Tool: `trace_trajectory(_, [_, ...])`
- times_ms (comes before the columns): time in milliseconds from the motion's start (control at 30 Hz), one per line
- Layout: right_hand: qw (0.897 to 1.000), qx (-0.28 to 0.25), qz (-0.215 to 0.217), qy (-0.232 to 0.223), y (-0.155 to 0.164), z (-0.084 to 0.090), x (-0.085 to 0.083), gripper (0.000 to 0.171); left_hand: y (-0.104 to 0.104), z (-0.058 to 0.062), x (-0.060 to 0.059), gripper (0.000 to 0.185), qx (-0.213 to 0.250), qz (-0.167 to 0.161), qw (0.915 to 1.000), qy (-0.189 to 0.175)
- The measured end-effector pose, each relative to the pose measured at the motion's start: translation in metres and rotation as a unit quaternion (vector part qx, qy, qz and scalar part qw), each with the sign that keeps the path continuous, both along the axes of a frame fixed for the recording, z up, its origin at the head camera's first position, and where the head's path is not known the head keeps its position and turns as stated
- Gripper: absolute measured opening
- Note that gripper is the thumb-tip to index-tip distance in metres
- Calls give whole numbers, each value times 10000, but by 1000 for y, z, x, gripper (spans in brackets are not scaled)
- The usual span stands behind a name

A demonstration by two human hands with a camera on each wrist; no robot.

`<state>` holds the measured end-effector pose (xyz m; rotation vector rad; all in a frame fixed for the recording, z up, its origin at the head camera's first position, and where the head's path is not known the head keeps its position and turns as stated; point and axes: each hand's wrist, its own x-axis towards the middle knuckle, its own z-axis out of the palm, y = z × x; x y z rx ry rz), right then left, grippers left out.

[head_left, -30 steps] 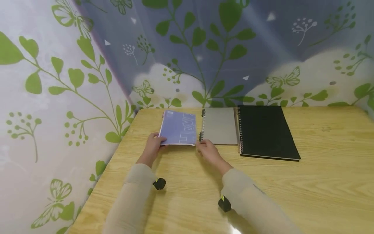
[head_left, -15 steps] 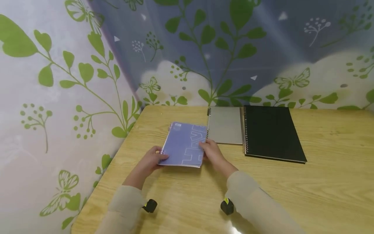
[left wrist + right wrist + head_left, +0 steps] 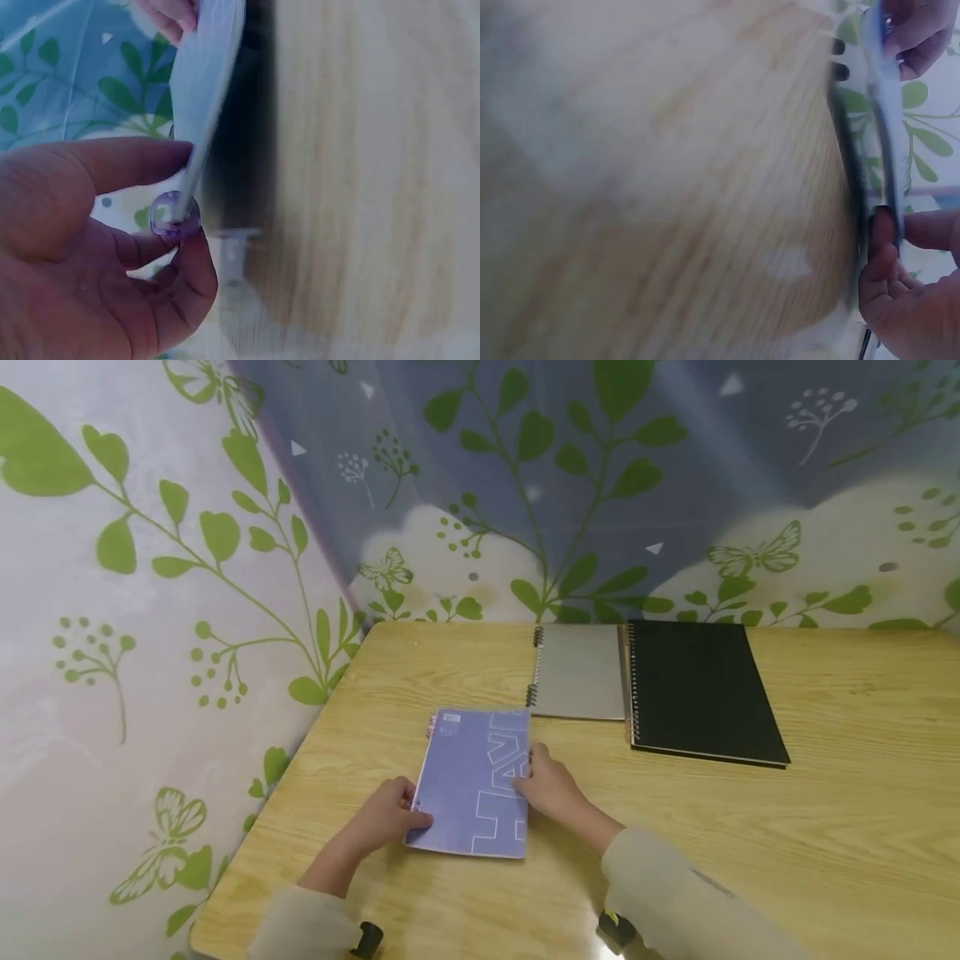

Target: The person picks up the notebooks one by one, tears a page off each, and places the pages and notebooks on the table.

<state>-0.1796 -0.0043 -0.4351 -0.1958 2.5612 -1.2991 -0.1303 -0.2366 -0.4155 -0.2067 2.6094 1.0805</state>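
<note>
A purple notebook (image 3: 465, 777) with white outlined letters is held between both hands over the front part of the table. My left hand (image 3: 386, 814) pinches its left, ring-bound edge near the lower corner, thumb on the cover. In the left wrist view a clear purple binding ring (image 3: 175, 215) shows between the thumb and curled fingers. My right hand (image 3: 553, 785) pinches the opposite edge about midway, thumb on top and fingers underneath. In the right wrist view the notebook (image 3: 885, 112) appears edge-on, above the table surface.
On the wooden table (image 3: 712, 852), a grey spiral notebook (image 3: 579, 672) lies toward the back. Right beside it lies a larger black spiral notebook (image 3: 701, 689). A leaf-patterned wall covering (image 3: 480, 485) rises behind the table and along its left side.
Both hands have drawn the purple notebook from beside the grey one toward the person. The right hand went from its lower corner to midway up the right edge. The other notebooks stayed put.
</note>
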Motion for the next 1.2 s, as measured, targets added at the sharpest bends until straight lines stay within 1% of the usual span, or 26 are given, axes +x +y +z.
trace_trajectory(100, [9999,125,79,-21,3,-1,5,57,4,-2,3,30,-634,-213,9977,94])
trace_trajectory(133, [9999,139,83,-15,3,-1,6,56,5,-3,4,32,-768,-262,9966,105])
trace_trajectory(200, [9999,154,48,27,4,0,9,53,6,-5,6,37,-956,-359,9947,136])
trace_trajectory(267, [9995,309,42,69,4,1,10,52,8,-7,8,42,-1079,-432,9931,156])
trace_trajectory(433, [9934,1105,208,230,6,3,12,58,11,-6,12,49,-1336,-532,9893,253])
trace_trajectory(500, [9920,1213,225,248,8,4,10,52,11,-5,11,50,-1501,-574,9866,279])
trace_trajectory(600, [9930,1145,210,195,10,6,7,39,13,-3,9,54,-1902,-701,9785,372])
trace_trajectory(667, [9937,1090,172,183,10,8,6,34,16,-1,7,55,-2084,-782,9737,485])
trace_trajectory(733, [9943,1020,134,281,10,11,5,31,21,1,4,54,-2137,-869,9706,682])
trace_trajectory(767, [9950,921,119,368,10,12,5,29,25,3,3,53,-2034,-911,9717,783])
trace_trajectory(833, [9971,509,69,560,8,14,4,23,33,8,0,54,-1698,-977,9762,928])
trace_trajectory(900, [9978,-248,71,610,5,17,4,18,43,15,-2,59,-1357,-1048,9804,973])
trace_trajectory(933, [9959,-695,98,567,4,19,4,17,48,20,-3,63,-1233,-1070,9818,975])
trace_trajectory(1000, [9863,-1580,225,426,0,23,3,20,57,29,-5,71,-1131,-1067,9833,945])
trace_trajectory(1067, [9740,-2204,448,273,-2,27,3,27,63,39,-6,72,-1201,-1030,9826,970])
trace_trajectory(1133, [9647,-2500,776,276,-4,31,2,31,65,49,-7,62,-1246,-957,9823,1021])
trace_trajectory(1200, [9596,-2547,1119,419,-4,32,1,34,64,57,-9,48,-1248,-898,9817,1124])
